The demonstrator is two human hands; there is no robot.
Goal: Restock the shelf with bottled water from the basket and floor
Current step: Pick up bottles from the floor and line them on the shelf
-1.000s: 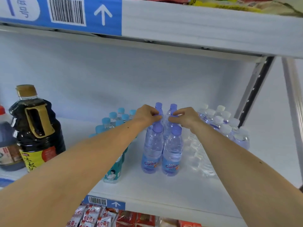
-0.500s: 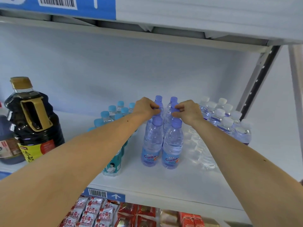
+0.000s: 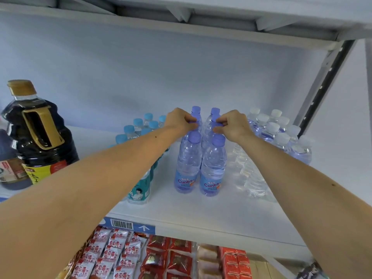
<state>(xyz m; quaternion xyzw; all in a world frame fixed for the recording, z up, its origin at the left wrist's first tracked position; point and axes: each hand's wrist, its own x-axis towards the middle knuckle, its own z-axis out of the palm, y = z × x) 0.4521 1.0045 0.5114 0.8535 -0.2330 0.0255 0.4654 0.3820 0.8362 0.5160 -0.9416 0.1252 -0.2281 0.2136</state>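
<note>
Two rows of purple-capped water bottles stand on the white shelf (image 3: 181, 210), running front to back. My left hand (image 3: 179, 121) pinches the cap of a bottle in the left row (image 3: 187, 164), just behind its front bottle. My right hand (image 3: 231, 125) pinches the cap of a bottle in the right row (image 3: 213, 170), also just behind the front one. Both front bottles show blue "Cunbs" labels. The basket and the floor are out of view.
Blue-capped bottles (image 3: 138, 127) stand left of the rows, white-capped bottles (image 3: 281, 135) to the right. A large dark jug with a gold handle (image 3: 38, 137) sits at far left. Snack packets (image 3: 112, 252) fill the shelf below. An upright post (image 3: 324, 85) rises at right.
The view has tilted downward, so the shelf below shows more. Both hands stay pinched on bottle caps in the middle of the rows.
</note>
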